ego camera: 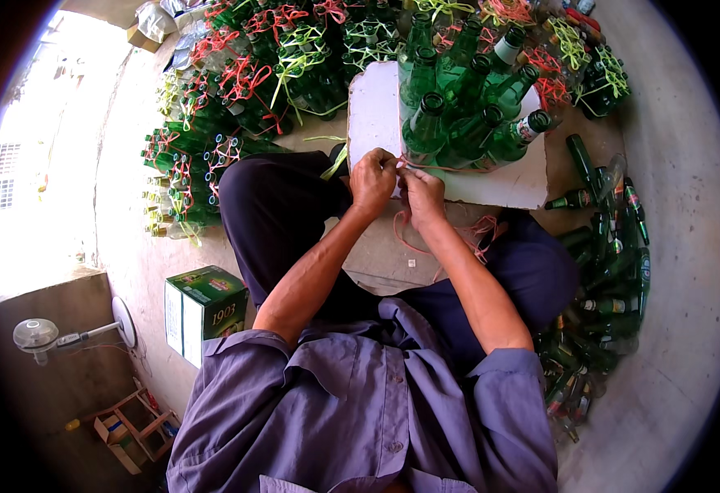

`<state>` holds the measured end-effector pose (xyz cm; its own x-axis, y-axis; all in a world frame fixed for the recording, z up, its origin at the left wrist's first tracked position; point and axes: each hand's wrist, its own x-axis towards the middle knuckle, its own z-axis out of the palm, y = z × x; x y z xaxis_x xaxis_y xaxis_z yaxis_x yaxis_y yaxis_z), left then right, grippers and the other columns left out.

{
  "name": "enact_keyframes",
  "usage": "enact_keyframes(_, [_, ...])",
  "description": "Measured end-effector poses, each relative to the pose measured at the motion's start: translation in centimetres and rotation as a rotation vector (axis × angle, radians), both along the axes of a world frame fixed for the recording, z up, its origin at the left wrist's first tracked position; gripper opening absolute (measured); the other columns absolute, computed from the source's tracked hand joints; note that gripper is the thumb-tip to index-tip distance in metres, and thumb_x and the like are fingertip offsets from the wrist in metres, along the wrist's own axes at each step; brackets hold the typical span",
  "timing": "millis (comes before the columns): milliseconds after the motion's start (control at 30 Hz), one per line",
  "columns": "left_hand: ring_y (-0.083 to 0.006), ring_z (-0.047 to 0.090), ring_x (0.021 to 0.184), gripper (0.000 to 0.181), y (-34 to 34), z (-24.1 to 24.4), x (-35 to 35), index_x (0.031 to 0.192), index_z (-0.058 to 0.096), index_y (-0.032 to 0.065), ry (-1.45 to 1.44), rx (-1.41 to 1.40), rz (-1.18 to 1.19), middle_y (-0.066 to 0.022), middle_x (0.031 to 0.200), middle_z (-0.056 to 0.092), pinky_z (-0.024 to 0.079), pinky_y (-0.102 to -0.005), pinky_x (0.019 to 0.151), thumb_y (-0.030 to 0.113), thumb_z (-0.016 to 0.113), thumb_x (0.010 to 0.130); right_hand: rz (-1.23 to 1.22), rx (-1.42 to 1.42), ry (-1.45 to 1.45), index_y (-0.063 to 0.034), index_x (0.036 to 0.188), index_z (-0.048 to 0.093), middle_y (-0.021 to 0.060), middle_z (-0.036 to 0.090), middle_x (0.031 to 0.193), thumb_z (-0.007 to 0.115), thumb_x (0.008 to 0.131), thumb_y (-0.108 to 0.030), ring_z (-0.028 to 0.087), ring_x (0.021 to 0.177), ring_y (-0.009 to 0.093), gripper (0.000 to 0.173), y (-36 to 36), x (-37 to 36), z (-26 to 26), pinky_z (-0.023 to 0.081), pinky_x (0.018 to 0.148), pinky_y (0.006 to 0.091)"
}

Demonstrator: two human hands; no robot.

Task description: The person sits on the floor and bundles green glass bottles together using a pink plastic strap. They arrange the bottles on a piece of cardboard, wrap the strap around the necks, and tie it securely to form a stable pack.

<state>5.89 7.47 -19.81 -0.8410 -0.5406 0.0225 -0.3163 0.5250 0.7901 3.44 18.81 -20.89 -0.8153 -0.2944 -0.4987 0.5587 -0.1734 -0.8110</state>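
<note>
A cluster of several green glass bottles (426, 126) stands upright on a white board (372, 105) with worn edges. Red plastic twine (452, 167) runs around the near side of the cluster, low down. At the cluster's near left corner, my left hand (373, 179) pinches the twine, its fingertips close to those of my right hand (420, 190), which also grips it. The exact hold is partly hidden by the fingers. A loose tangle of red twine (482, 237) lies below the board by my right knee.
Bundles of green bottles (193, 148) tied with red and yellow-green twine stand ahead and left. Loose bottles (613, 265) lie heaped at the right along the wall. A green carton (212, 289) sits left, near a standing fan (36, 336) and a wooden frame (138, 425).
</note>
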Motion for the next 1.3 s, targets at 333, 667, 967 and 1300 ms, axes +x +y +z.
enact_keyframes(333, [-0.0214, 0.065, 0.067, 0.023, -1.0, 0.5, -1.2, 0.086, 0.072, -0.0067, -0.020, 0.149, 0.015, -0.0164, 0.072, 0.070, 0.052, -0.0373, 0.067, 0.016, 0.069, 0.084, 0.043, 0.082, 0.017, -0.0031, 0.084, 0.071, -0.0056, 0.049, 0.060, 0.062, 0.092, -0.015, 0.038, 0.046, 0.005, 0.017, 0.2, 0.2, 0.5, 0.026, 0.043, 0.0239])
enact_keyframes(667, [-0.0119, 0.048, 0.050, 0.014, -1.3, -0.2, -3.6, 0.080, 0.068, -0.0021, -0.010, 0.856, 0.198, -0.0023, 0.062, 0.057, 0.036, -0.0294, 0.047, 0.010, 0.065, 0.085, 0.074, 0.229, 0.118, 0.0006, 0.078, 0.071, -0.0027, 0.049, 0.056, 0.060, 0.086, -0.009, 0.038, 0.043, 0.008, 0.016, 1.8, 0.2, -1.8, 0.026, 0.040, 0.0289])
enact_keyframes(967, [-0.0100, 0.040, 0.050, 0.018, -1.4, -1.1, -5.1, 0.069, 0.059, 0.0029, 0.109, 1.227, 0.277, -0.0011, 0.062, 0.049, 0.030, -0.0268, 0.045, -0.004, 0.054, 0.085, 0.141, 0.180, -0.067, -0.0021, 0.077, 0.064, -0.0075, 0.040, 0.055, 0.062, 0.091, -0.015, 0.030, 0.042, 0.004, 0.019, 3.8, -0.2, -0.1, 0.021, 0.039, 0.0240])
enact_keyframes(1300, [-0.0114, 0.049, 0.054, 0.004, -1.5, 0.5, -4.1, 0.090, 0.056, 0.0053, 0.010, 1.190, 0.235, -0.0044, 0.074, 0.056, 0.035, -0.0259, 0.045, 0.003, 0.054, 0.093, 0.167, 0.396, 0.346, 0.0044, 0.073, 0.071, 0.0027, 0.057, 0.056, 0.061, 0.086, -0.016, 0.046, 0.051, 0.011, 0.026, 4.2, 0.4, -1.1, 0.038, 0.051, 0.0321])
